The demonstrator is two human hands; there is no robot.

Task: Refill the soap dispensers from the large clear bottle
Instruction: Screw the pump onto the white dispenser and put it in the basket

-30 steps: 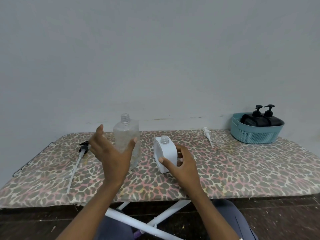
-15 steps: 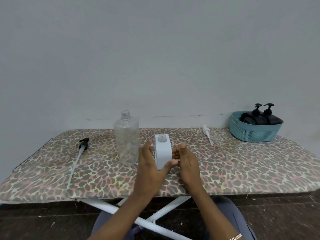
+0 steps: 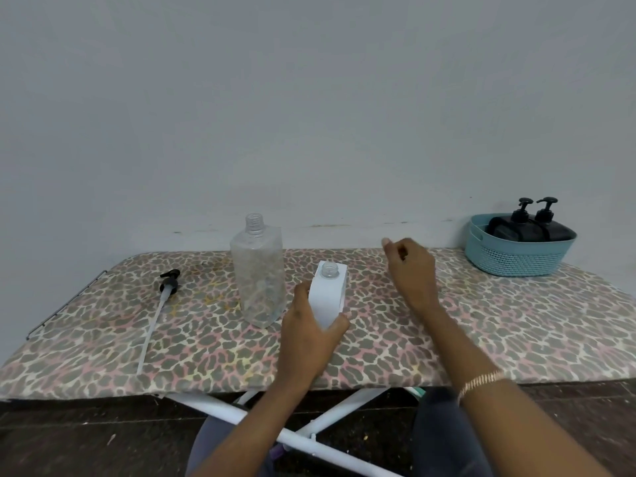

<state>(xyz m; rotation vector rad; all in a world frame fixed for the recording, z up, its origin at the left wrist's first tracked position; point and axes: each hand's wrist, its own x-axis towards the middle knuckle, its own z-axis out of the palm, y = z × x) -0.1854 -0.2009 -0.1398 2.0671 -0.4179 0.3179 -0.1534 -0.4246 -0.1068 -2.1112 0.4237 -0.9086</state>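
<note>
Dispenser [image 3: 328, 294] sits upright in left hand [image 3: 308, 339] beside clear bottle [image 3: 258, 270].

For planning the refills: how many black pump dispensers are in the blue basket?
2. Both sit side by side in the basket at the far right: the left black dispenser and the right black dispenser. The basket wall may hide more.

views: one, head-worn, wide-angle | position: above the near edge of the ironing board [image 3: 481, 339] | facing: forward and down, toward the wall [image 3: 309, 98] | range: close, left hand [image 3: 306, 335] and right hand [image 3: 411, 270] mid-frame
</note>
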